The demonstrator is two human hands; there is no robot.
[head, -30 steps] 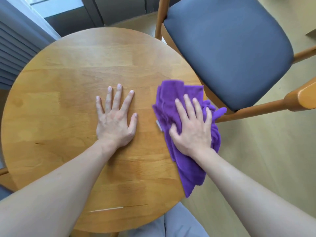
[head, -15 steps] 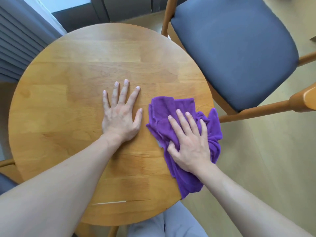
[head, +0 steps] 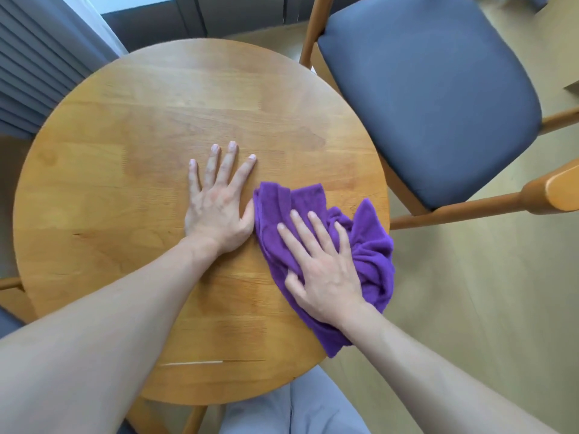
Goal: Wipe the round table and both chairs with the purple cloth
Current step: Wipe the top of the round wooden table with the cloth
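Observation:
The round wooden table (head: 131, 170) fills the middle of the view. The purple cloth (head: 369, 245) lies bunched on its right side, one end hanging over the near right edge. My right hand (head: 319, 267) presses flat on the cloth with straight fingers. Flat on the bare wood beside it lies my left hand (head: 219, 198), fingers spread, its thumb touching the cloth's left edge. A wooden chair with a dark grey seat (head: 432, 98) stands at the upper right, close to the table. A sliver of a second chair (head: 9, 321) shows at the lower left.
Grey pleated curtains (head: 34, 57) hang at the upper left behind the table. Light wood floor (head: 485, 292) lies to the right. My legs in light grey trousers (head: 297, 408) are under the table's near edge.
My right hand has slid the cloth left and toward me across the table, up against my left thumb. The left hand has stayed planted.

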